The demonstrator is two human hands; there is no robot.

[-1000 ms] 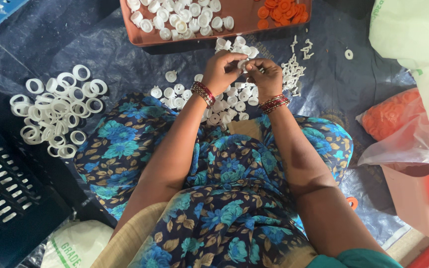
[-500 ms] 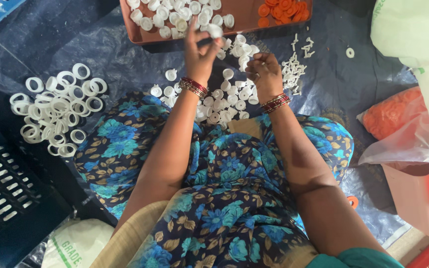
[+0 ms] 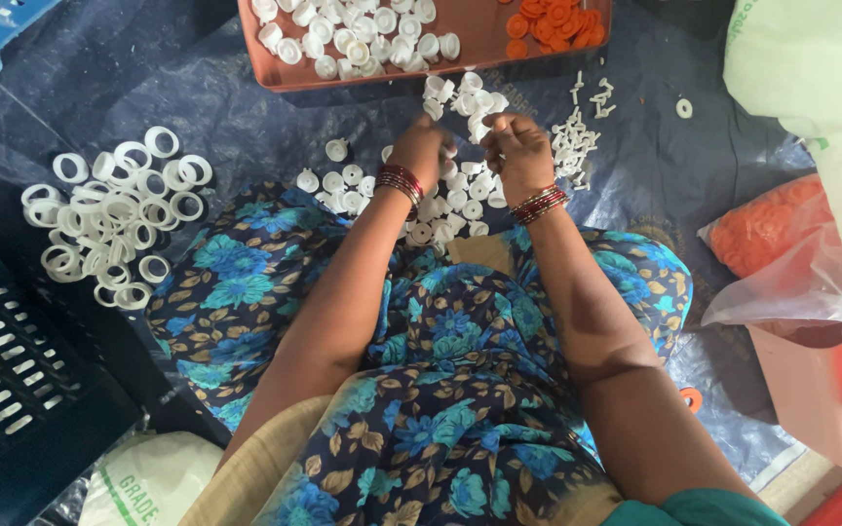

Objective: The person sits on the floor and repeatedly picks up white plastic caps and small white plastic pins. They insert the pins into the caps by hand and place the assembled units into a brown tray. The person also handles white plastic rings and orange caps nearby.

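**Inspector A:** Head view, looking straight down on a seated person in a blue floral garment. Report the hands.

**Inspector B:** The left hand (image 3: 423, 148) sits at about 12 o'clock from the lap, fingers curled down into the pile of small white caps (image 3: 460, 185) on the dark blue tarp (image 3: 246, 107). It appears to pinch something white, but the fingertips are turned away; I cannot tell what it grips. The right hand (image 3: 518, 146) lies just beside it, toward 1 o'clock, fingers bent inward and closed on a small white cap piece at its fingertips. Both wrists carry red bangles.

**Inspector A:** Location of the caps?

**Inspector B:** The pile spreads under and between both hands, reaching from the knees up toward the brown tray (image 3: 479, 49). The tray lies at 12 o'clock, at the top edge, holding more white caps on its left part and orange caps (image 3: 553, 21) on its right.

**Inspector A:** Surroundings?

**Inspector B:** A heap of white rings (image 3: 114, 214) lies at 9 o'clock, well apart from the hands. Small white sprue-like pieces (image 3: 577, 136) lie just right of the right hand, at 2 o'clock. A dark slotted crate (image 3: 12, 370) stands at 8 o'clock. A clear bag of orange parts (image 3: 772, 234) lies at 3 o'clock, beside a white sack (image 3: 811, 58) at 1 o'clock.
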